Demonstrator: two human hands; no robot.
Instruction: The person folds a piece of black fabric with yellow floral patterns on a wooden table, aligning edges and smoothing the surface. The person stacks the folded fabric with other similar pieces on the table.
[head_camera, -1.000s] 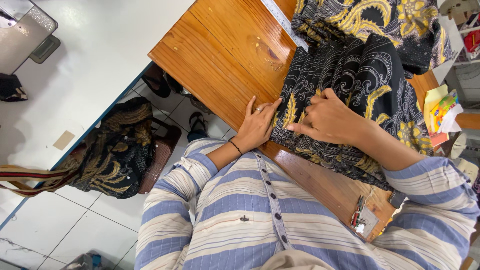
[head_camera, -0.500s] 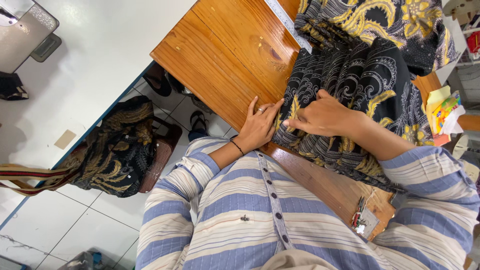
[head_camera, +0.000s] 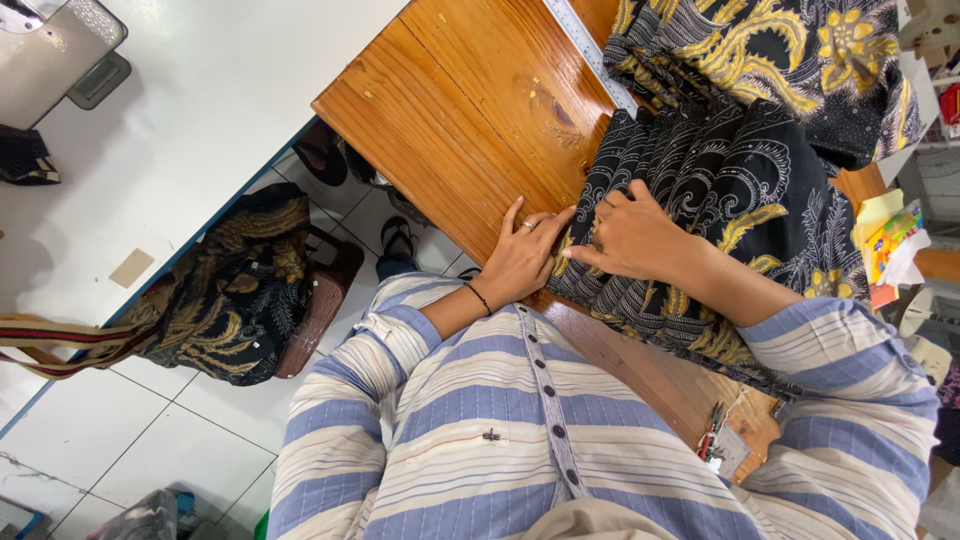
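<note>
On the wooden table (head_camera: 470, 110), left hand (head_camera: 522, 262) flat at black-and-gold fabric (head_camera: 740, 170) edge; right hand (head_camera: 630, 238) pinching its folds

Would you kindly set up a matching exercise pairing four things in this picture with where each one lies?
Things:
1. left hand
2. right hand
3. long metal ruler
4. black and gold patterned bag

Places:
A. on the floor beside the white table
B. flat on the brown wooden table, at the edge of the black and gold batik cloth
C. on top of the folded cloth
D. along the wooden table, running under the cloth

Pairs: 1-B, 2-C, 3-D, 4-A
</note>
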